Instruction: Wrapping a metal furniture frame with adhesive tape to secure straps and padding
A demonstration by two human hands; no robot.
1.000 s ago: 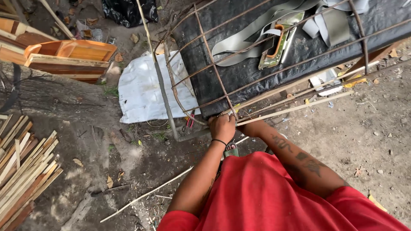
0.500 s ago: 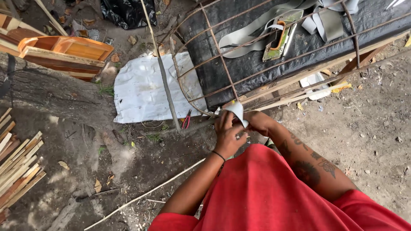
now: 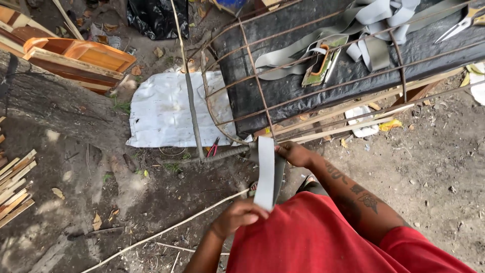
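Our left hand (image 3: 240, 215) pinches the lower end of a grey strap (image 3: 265, 174); our right hand (image 3: 293, 153), at one o'clock from it, closes around the strap's top at the rusty metal frame (image 3: 255, 83). At eleven o'clock lies a white sheet (image 3: 164, 114); more grey webbing (image 3: 376, 28) rests at one o'clock.

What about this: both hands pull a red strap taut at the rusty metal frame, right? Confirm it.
Not quite: the strap is grey, not red; only the shirt is red. The head view shows the left hand and right hand pulling it taut at the rusty metal frame.
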